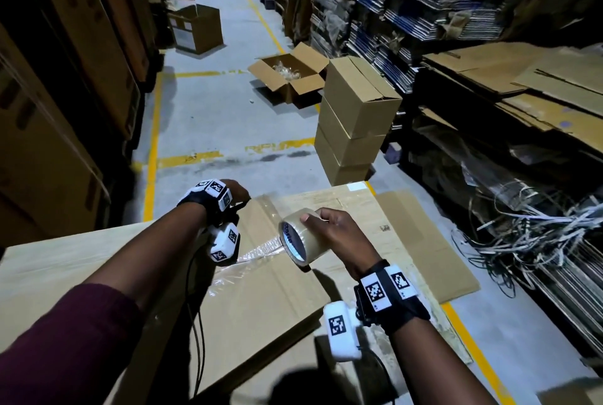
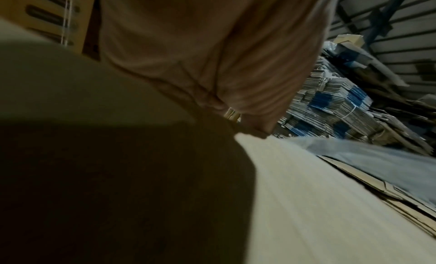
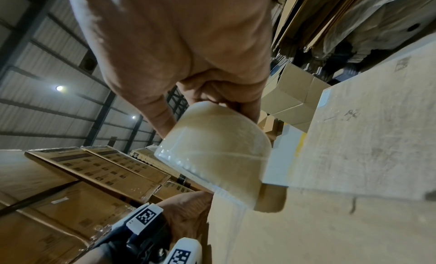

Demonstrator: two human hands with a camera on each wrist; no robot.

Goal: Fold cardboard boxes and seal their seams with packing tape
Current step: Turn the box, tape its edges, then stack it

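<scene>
A large brown cardboard box [image 1: 277,293] lies flat-topped in front of me, with clear tape along its seam. My right hand [image 1: 332,228] grips a roll of clear packing tape [image 1: 301,238] just above the box top, thumb on the near rim. A stretched strip of tape [image 1: 257,251] runs from the roll down to the left onto the cardboard. My left hand [image 1: 236,191] reaches to the box's far edge, fingers hidden past it. In the left wrist view the left hand [image 2: 212,62] presses down on the cardboard [image 2: 306,193]. The right wrist view shows the roll [image 3: 219,156] in my fingers [image 3: 247,107].
A stack of three closed boxes [image 1: 355,124] stands just beyond the big box, an open box [image 1: 290,78] behind it. Flat cardboard sheets [image 1: 522,91] and tangled strapping [image 1: 538,228] fill the right. Tall cartons [image 1: 49,143] line the left of the aisle.
</scene>
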